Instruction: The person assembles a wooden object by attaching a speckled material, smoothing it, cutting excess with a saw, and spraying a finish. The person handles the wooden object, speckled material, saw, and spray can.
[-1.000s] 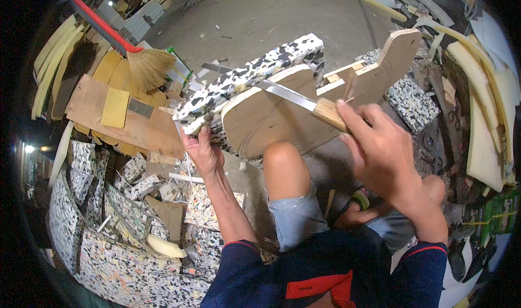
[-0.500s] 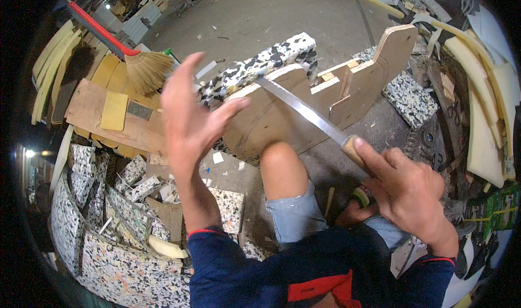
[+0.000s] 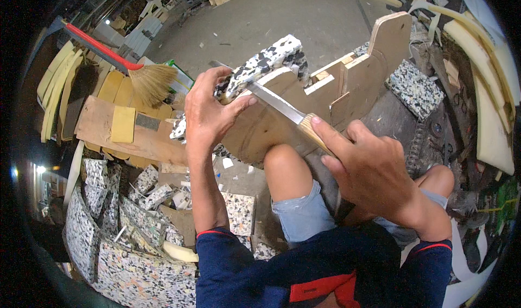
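Observation:
My right hand (image 3: 374,169) is wrapped round the wooden handle of a long-bladed knife (image 3: 278,104). The blade runs into the speckled black-and-white foam block (image 3: 270,61) along the top edge of a plywood form (image 3: 271,126), and its tip shows on the far side. With fingers behind and thumb in front, my left hand (image 3: 209,110) grips the left end of the foam, close to the blade. The plywood form stands upright before my knee, with a notch and a tall rounded arm at its right.
Foam offcuts (image 3: 135,253) are heaped at the lower left. A red-handled broom (image 3: 149,83) lies by a board (image 3: 100,123) at left. Another speckled foam piece (image 3: 415,90) rests on the floor at right, near long yellow foam strips (image 3: 477,85).
My left hand has come down from beside the foam and closed on its left end. The knife has moved forward and left, its tip now beyond the foam.

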Demonstrator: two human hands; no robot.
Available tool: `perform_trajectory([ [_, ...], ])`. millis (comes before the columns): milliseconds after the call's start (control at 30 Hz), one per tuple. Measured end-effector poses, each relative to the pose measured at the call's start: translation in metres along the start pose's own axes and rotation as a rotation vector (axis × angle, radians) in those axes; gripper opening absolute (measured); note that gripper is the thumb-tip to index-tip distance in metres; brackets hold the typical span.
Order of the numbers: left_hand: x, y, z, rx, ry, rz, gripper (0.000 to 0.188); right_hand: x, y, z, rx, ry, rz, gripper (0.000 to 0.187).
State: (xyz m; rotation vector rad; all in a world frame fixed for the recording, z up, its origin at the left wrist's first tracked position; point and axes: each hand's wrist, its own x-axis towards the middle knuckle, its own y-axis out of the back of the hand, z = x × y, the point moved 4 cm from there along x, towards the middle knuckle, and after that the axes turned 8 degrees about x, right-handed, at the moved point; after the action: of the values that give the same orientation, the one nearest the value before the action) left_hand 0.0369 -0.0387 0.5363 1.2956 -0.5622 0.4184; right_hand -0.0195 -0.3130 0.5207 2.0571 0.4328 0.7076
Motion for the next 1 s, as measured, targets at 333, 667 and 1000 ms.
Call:
perform_trajectory([
  [333,0.002,-0.004,-0.003,-0.067,0.095,-0.124,0.066,-0.02,0.004,0.006,0.037,-0.039,0.002,0.056],
  [667,0.003,-0.006,-0.006,-0.059,0.128,-0.14,0.07,-0.034,0.007,0.006,0.102,-0.195,-0.087,0.061],
  [1000,0.008,-0.006,-0.005,-0.151,0.13,-0.201,0.067,-0.023,-0.004,0.008,0.116,-0.135,-0.047,0.066],
])
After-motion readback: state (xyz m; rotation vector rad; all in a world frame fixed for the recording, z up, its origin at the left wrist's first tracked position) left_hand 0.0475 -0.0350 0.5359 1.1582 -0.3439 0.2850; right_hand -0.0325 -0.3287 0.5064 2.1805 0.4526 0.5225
